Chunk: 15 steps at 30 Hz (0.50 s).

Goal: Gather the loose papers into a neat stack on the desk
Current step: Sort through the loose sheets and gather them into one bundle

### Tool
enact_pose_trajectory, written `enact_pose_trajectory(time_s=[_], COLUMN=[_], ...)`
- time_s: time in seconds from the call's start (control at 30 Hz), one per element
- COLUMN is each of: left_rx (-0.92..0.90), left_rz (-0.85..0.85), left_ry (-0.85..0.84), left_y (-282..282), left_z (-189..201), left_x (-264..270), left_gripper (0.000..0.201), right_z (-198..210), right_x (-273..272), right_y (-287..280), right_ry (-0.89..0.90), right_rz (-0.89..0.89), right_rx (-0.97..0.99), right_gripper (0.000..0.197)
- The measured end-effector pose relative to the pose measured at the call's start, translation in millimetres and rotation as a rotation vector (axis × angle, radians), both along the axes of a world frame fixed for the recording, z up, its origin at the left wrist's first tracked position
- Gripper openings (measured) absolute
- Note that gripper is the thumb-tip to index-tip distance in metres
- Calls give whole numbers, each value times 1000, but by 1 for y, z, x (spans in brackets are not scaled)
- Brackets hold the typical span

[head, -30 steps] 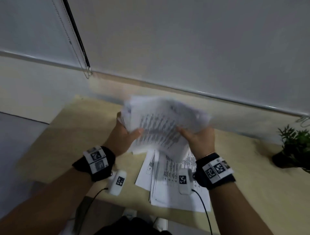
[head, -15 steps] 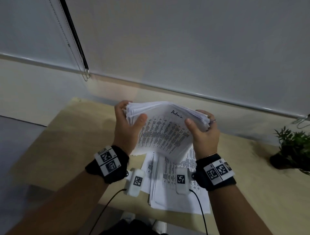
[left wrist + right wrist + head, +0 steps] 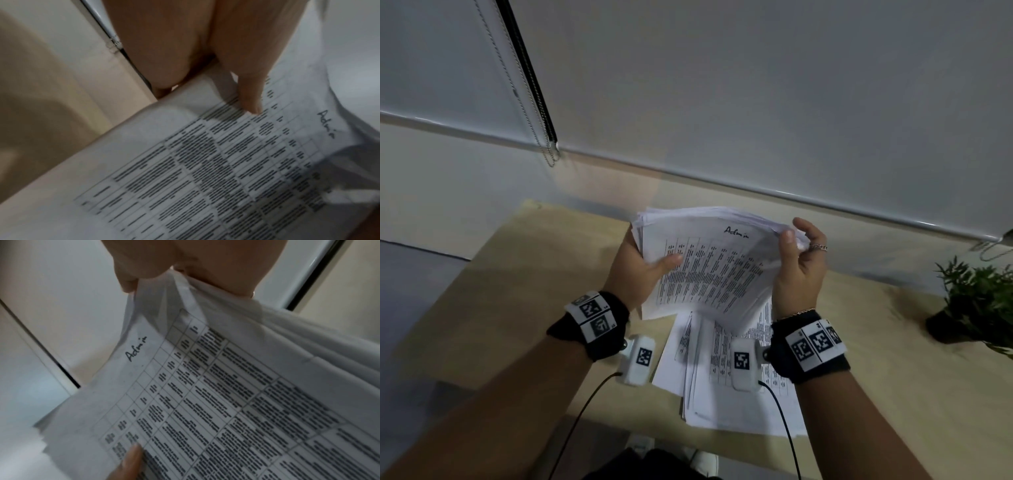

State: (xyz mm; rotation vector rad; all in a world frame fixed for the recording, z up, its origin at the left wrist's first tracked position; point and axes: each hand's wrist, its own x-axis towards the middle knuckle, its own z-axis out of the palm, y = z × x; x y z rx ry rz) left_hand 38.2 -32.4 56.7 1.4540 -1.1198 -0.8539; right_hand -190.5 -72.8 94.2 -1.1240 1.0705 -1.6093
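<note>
A thick bundle of printed papers [image 3: 709, 267] hangs above the desk, its top sheet a table with "Admin" handwritten at the top. My left hand [image 3: 643, 270] grips its left edge, thumb on the top sheet. My right hand [image 3: 796, 263] pinches the upper right corner, where the sheets fan out. In the left wrist view the bundle [image 3: 205, 170] fills the frame under my thumb [image 3: 249, 97]. The right wrist view shows the bundle [image 3: 226, 394] pinched at its corner. More loose papers [image 3: 726, 373] lie splayed on the desk [image 3: 517, 284] below the bundle.
A small potted plant [image 3: 976, 301] stands at the desk's right. A wall with lowered roller blinds [image 3: 756, 102] rises just behind the desk, a bead chain [image 3: 524, 102] hanging at the left. Cables run from the wrist cameras toward my body.
The blurred, moving bundle has steadied. My right hand has slid from the bundle's lower right side up to its top right corner; my left hand keeps its grip.
</note>
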Motion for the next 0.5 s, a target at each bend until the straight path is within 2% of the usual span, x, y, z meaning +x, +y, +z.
enact_pose_trajectory(time_s=[0.07,0.17,0.23,0.3,0.33,0.43,0.5], left_rx=[123,199,150,107,114,174,184], left_rz=[-55,0,77,144,169,189,169], left_ry=[-27,-40,-85,-132,-158,-190,-165], left_y=[0,6,5,5,7,14,21], left_z=[-12,-18,-13,-7,-3,-5,-10], left_x=[0,-12,-16,-7,0,29,47], left_gripper=[34,11,13,13,13,19,11], right_z=[-12,-54,-96,-132,-143,-158,-161], right_x=[-5,-22,-43,-61,-65,-54,-43], right_y=[-4,-1,9,27,35,50,51], right_ry=[-1,182,518,893,1000,1176,1262], right_rz=[17,-74,-183,-173,-146,-75,-54], right_rx=[36,261,569,940,1043,1050,1017], right_gripper=[53,73,87,102,109,121,122])
